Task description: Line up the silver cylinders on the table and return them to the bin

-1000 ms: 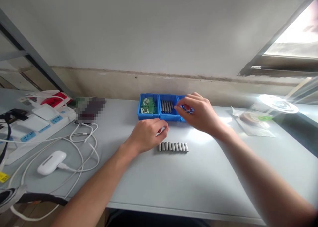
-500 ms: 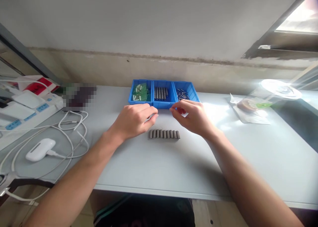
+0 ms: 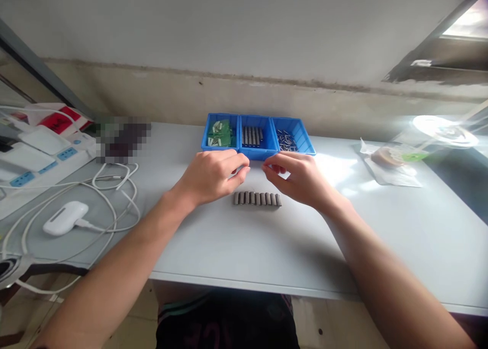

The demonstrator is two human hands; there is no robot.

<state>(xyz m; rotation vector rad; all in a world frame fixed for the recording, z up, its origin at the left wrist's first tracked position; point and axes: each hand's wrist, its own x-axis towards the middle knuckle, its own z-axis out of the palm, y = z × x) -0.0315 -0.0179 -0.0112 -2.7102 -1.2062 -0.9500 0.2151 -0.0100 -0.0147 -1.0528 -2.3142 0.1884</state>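
Observation:
My left hand (image 3: 217,177) hovers over the table just in front of the blue bins, its thumb and fingers drawn into a pinch. Facing it across a small gap, my right hand (image 3: 299,180) is also pinched. Whatever either hand may hold is too small or hidden to make out. Just below the fingertips, a row of several short grey metal cylinders (image 3: 257,199) stands side by side on the table. Behind the hands are three joined blue bins: the left bin (image 3: 220,148) holds green and white pieces, the middle bin (image 3: 259,155) grey cylinders, the right bin (image 3: 305,138) small dark metal pins.
White cables (image 3: 112,222), a white earbud case (image 3: 65,217) and a power strip (image 3: 57,163) with chargers take up the left side of the grey table (image 3: 244,252). At right lie a roll of tape in a plastic bag (image 3: 392,158) and a clear round container (image 3: 444,131). A wall rises behind.
The view has shifted, so the bins and cylinder row appear higher and further right. My fingertips are slightly closer together. Both hands keep their pinched shape.

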